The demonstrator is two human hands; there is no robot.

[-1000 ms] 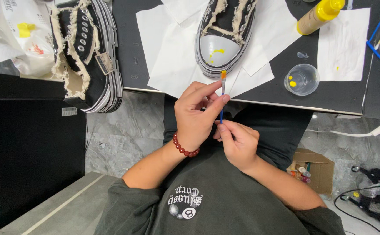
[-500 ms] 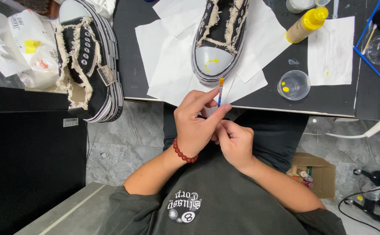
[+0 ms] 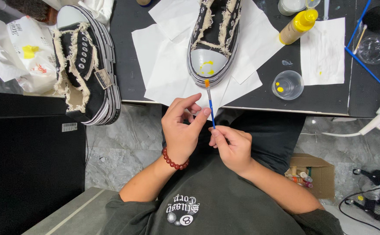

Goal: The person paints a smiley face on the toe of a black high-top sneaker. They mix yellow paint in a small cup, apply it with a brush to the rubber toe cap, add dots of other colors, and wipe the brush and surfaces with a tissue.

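Thin blue paintbrush (image 3: pixel 210 105) with yellow-orange tip, held upright between both my hands just below the bench (image 3: pixel 125 65) edge. My right hand (image 3: pixel 232 146) pinches the handle's lower end; my left hand (image 3: pixel 182 129), red bead bracelet (image 3: pixel 174 160) at the wrist, touches the shaft with a fingertip, other fingers loose. Bristles point at the grey toe cap of a black frayed sneaker (image 3: pixel 214 39), dabbed yellow, on white paper sheets (image 3: pixel 164 65). Clear cup (image 3: pixel 287 85) with yellow paint spots to the right, yellow-capped bottle (image 3: pixel 298 26) beyond. Second sneaker (image 3: pixel 85 65) far left.
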